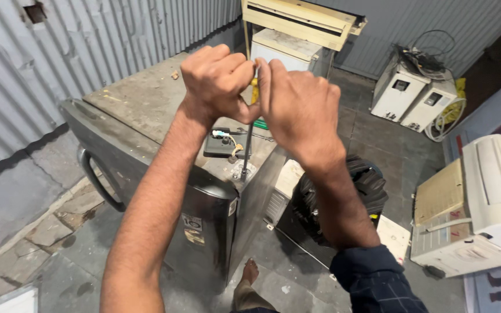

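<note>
Gripping one tool together: left hand (pixel 213 81) and right hand (pixel 300 110) raised side by side, thumbs meeting, both fists wrapped around the yellow handle (pixel 254 87) of a long screwdriver (pixel 246 153). Left grip curled tight at the handle's top, right grip pressed closed just beside it, fingers hiding most of the handle. Shaft dropping straight down, tip standing on the top of a dark grey refrigerator (pixel 146 104) near its front right corner. Lying just left of the shaft on that same top, a small black hinge plate (pixel 222 145) with short wires (pixel 227 137). Bending out from the refrigerator's left front edge, a curved dark door handle (pixel 97 182). Below the arms, a bare foot (pixel 250 271) on the concrete floor (pixel 59 255). Beside the refrigerator's right side, a round black fan unit (pixel 372 185). Farther right on the floor, white air-conditioner units (pixel 488 197), stacked. Along the far wall, two more white units (pixel 416 93) and a cream casing (pixel 302 20). Behind everything, corrugated metal wall (pixel 88 40).
</note>
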`<state>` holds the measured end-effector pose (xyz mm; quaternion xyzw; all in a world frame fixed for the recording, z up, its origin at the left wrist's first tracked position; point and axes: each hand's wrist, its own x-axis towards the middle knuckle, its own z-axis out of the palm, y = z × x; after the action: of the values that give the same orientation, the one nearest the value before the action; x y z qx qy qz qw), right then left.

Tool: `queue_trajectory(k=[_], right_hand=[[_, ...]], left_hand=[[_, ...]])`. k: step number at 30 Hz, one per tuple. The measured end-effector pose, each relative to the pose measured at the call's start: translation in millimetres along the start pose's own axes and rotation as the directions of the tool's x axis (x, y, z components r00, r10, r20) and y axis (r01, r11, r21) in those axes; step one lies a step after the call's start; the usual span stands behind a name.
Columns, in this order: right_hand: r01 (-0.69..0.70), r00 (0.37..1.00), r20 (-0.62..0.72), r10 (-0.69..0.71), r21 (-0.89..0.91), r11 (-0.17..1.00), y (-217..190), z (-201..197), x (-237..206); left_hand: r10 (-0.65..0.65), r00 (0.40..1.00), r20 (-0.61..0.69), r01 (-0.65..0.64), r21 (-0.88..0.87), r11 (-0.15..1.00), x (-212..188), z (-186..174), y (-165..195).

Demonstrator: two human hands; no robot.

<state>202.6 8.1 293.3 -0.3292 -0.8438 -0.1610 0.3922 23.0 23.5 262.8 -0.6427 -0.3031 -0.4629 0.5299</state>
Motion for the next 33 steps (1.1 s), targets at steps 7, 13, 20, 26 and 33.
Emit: queue_trajectory(k=[7,13,20,26,33], right_hand=[[0.040,0.996,0.080,-0.040,-0.002,0.999,-2.9,-2.4,-0.7],[0.472,0.870,-0.108,-0.481,0.463,0.750,39.4,-19.9,11.0],[0.035,0.928,-0.100,-0.359,0.982,-0.184,68.8,57.5,50.2],[0.164,0.883,-0.367,-0.294,0.827,-0.538,77.0,90.8,43.1],[0.234,0.972,-0.219,0.085,0.919,-0.318,58.2,73.2,8.4]], left_hand=[[-0.036,0.996,0.083,0.051,-0.179,0.983,-3.4,3.1,-12.1],[-0.116,0.987,0.115,0.137,-0.188,0.973,-16.1,-4.2,-18.0],[-0.154,0.977,0.148,0.176,-0.144,0.974,-16.1,9.0,-27.4],[-0.075,0.986,0.151,0.095,-0.130,0.987,-7.3,31.8,-30.5],[0.007,0.998,0.060,0.010,-0.269,0.963,-11.2,63.9,-39.7]])
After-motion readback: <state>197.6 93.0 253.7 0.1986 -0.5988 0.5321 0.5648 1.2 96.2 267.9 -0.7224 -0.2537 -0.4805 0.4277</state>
